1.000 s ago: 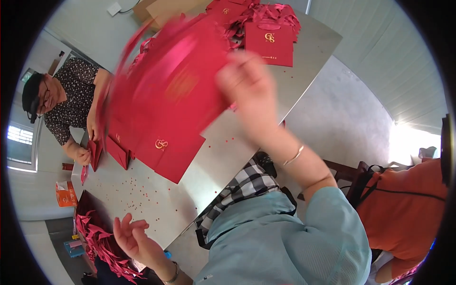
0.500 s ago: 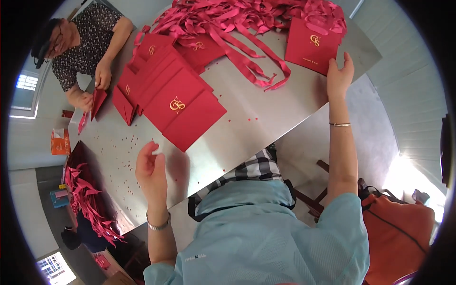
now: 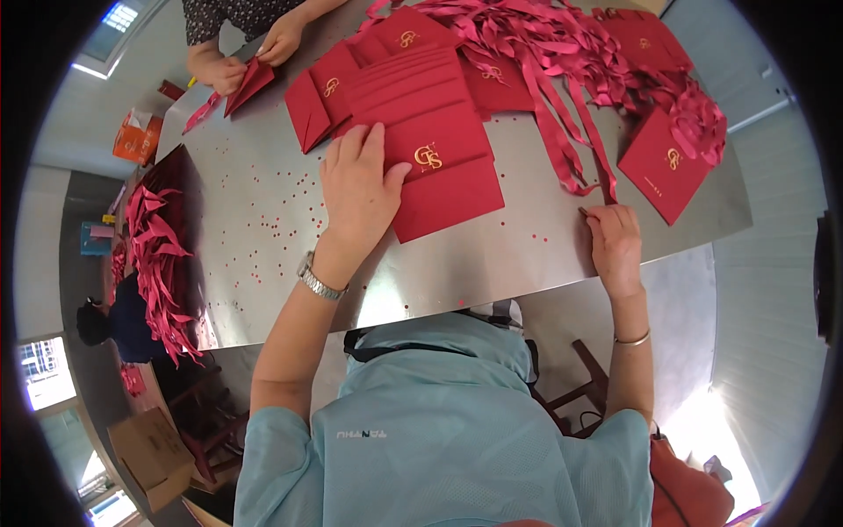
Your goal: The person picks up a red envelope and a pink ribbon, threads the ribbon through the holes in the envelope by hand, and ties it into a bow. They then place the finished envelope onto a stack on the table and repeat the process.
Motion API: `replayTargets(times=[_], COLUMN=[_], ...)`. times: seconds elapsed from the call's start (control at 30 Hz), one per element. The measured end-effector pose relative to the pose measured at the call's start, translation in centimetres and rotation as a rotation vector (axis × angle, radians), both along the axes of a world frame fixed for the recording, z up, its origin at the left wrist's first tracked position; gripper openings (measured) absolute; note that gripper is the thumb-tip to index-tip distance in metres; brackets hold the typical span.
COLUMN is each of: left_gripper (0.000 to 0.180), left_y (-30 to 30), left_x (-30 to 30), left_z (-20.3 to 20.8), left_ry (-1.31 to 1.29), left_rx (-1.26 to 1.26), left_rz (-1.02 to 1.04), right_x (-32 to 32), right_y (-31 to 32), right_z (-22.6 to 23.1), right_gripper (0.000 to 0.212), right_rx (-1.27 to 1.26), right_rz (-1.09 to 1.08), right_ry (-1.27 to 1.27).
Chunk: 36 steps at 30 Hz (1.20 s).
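Observation:
In front of me a fanned stack of red paper bags (image 3: 457, 189) with gold emblems lies on the metal table. My left hand (image 3: 360, 198) rests on the left side of the top bag, fingers stretched over its face and thumb apart. Near the table's front edge, my right hand (image 3: 615, 250) has its thumb and fingers pinched at the lower end of a dark pink ribbon (image 3: 600, 167). That ribbon hangs out of a big tangled pile of ribbons (image 3: 562, 53). The fingers partly cover its tip.
A red bag (image 3: 663, 176) lies at the right, ribbons over its corner. Across the table (image 3: 544, 263), a co-worker's hands (image 3: 263, 53) hold a folded red bag. Small red dots are scattered at left, beside a dark box of ribbon-handled bags (image 3: 158, 237). An orange box (image 3: 138, 136) stands farther back.
My left hand has come down onto the stacked bags from above the bare table. My right hand has left the right-hand bag and closed at the ribbon's end. The view has shifted.

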<state>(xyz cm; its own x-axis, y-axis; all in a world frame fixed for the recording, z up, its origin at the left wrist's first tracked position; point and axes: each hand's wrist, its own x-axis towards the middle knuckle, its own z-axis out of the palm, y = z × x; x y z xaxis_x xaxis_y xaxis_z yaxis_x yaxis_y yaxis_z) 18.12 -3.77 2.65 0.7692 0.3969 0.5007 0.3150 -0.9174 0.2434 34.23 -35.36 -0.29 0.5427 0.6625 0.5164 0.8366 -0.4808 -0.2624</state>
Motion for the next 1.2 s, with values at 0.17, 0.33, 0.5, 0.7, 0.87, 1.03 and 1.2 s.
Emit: replayTargets(times=[0.17,0.33,0.5,0.7,0.87,1.03,1.2], left_gripper=[0.051,0.049,0.046,0.026,0.024,0.024,0.022], left_y=[0.5,0.8,0.8,0.5,-0.6,0.4,-0.3], left_x=[0.1,-1.6,-4.2,-5.6,-3.5,-3.6,-5.1], left_z=[1.8,1.7,1.4,0.9,1.5,1.4,2.8], left_ry=[0.194,0.055,0.053,0.244,0.255,0.25,0.296], left_rx=[-0.088,0.052,-0.151,-0.15,-0.112,-0.803,-1.028], left_rz=[0.04,-0.074,-0.154,-0.057,-0.059,-0.063,-0.028], right_x=[-1.6,-3.0,-7.9,-9.3,-9.4,-9.6,-9.0], right_y=[0.9,4.7,12.3,15.3,15.4,15.1,16.3], right_z=[0.6,3.1,2.6,-1.1,-0.5,0.2,2.9], right_gripper=[0.006,0.006,0.008,0.007,0.006,0.007,0.007], right_rx=[0.21,0.528,0.443,0.226,0.142,0.18,0.11], right_rz=[-0.154,0.02,0.197,0.296,0.435,0.368,0.455], right_ry=[0.116,0.293,0.887,0.47,0.403,0.744,0.547])
